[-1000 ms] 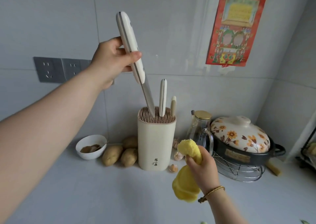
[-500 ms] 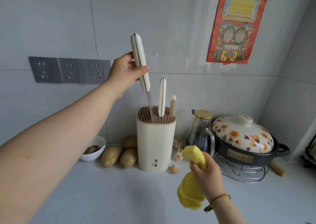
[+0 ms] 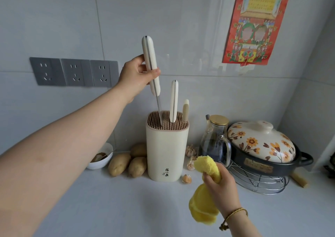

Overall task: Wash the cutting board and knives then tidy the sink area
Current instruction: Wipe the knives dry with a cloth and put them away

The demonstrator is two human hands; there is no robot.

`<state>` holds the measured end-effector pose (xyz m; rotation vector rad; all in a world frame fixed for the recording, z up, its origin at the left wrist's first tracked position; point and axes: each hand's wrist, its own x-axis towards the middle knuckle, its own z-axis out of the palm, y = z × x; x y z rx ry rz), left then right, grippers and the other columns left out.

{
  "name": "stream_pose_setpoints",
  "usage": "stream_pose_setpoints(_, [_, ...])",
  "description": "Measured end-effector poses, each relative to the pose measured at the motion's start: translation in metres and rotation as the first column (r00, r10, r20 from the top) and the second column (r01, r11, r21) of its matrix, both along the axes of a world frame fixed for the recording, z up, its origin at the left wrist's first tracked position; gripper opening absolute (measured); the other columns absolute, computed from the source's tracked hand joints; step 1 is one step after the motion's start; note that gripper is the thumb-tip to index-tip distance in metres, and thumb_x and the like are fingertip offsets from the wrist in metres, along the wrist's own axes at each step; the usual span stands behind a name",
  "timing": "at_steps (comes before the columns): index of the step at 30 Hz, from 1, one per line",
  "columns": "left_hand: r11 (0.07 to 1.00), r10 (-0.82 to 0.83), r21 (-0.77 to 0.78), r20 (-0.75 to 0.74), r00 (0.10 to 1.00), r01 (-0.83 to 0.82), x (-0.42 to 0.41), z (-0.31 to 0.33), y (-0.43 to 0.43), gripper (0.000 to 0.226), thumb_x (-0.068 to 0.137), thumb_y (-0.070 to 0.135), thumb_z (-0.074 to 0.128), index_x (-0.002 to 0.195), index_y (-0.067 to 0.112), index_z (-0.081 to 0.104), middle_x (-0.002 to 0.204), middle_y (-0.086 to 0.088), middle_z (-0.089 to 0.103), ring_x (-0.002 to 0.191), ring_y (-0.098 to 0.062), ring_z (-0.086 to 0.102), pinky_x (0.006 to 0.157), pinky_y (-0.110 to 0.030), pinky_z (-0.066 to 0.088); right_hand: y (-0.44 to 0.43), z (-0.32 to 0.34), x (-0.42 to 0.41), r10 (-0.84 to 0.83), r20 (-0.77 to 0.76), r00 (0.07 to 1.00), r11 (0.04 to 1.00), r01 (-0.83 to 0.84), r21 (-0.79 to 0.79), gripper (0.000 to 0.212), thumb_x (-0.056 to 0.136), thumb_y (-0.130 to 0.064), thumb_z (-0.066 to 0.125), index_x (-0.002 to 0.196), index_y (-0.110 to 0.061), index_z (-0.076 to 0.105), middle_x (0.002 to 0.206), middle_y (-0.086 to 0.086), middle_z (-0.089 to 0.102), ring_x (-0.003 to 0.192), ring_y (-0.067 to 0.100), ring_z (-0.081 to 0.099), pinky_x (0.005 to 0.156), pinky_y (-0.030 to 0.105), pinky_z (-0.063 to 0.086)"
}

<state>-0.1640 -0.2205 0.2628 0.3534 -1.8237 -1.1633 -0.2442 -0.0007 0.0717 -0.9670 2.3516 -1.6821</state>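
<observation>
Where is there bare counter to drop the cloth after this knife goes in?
Bare counter lies in front of the block and potatoes, toward you. The wall strip is crowded: bowl, potatoes, block, garlic, jug, pot on its rack.

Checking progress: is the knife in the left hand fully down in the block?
No: the left hand holds the knife high, with bare blade showing above the knife block.

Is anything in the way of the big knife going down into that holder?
Nothing visible is. The left hand holds the knife by its handle, and the blade tip is in the slots of the knife block, on the left of its top. A second knife and a small handle stand to its right, apart from the blade.
</observation>
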Motion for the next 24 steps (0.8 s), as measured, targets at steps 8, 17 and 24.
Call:
stream_pose_setpoints(8, [1.000,-0.015,0.002,0.126,0.992,0.015,-0.020,0.004,-0.006,0.038,0.087,0.008,0.060,0.124,0.008,0.050,0.093,0.000,0.060,0.093,-0.017,0.058,0.089,-0.034,0.050,0.000,-0.005,0.000,-0.005,0.018,1.000,1.000,0.005,0.002,0.028,0.082,0.002,0.059,0.086,-0.025,0.052,0.077,-0.010,0.055,0.072,-0.002,0.049,0.059,0.008,0.034])
stream_pose_setpoints(17, [1.000,-0.010,0.024,0.321,0.947,0.003,-0.038,-0.034,-0.011,0.050,0.086,0.009,0.061,0.133,0.007,0.043,0.116,-0.012,0.060,0.108,-0.025,0.059,0.098,-0.037,0.046,-0.003,-0.010,-0.005,0.001,0.058,0.998,1.000,-0.001,0.004,0.027,0.082,0.001,0.060,0.092,-0.023,0.054,0.078,-0.013,0.056,0.074,-0.001,0.050,0.060,0.007,0.034])
stream_pose_setpoints(24, [0.998,-0.039,0.067,0.400,0.916,0.014,-0.044,-0.062,-0.017,0.047,0.088,0.012,0.059,0.132,0.009,0.044,0.124,-0.011,0.059,0.111,-0.024,0.057,0.096,-0.030,0.044,-0.003,-0.015,-0.008,-0.003,0.066,0.998,1.000,0.003,-0.001,0.035,0.081,0.002,0.060,0.081,-0.031,0.051,0.077,-0.011,0.057,0.073,0.001,0.050,0.061,0.008,0.035])
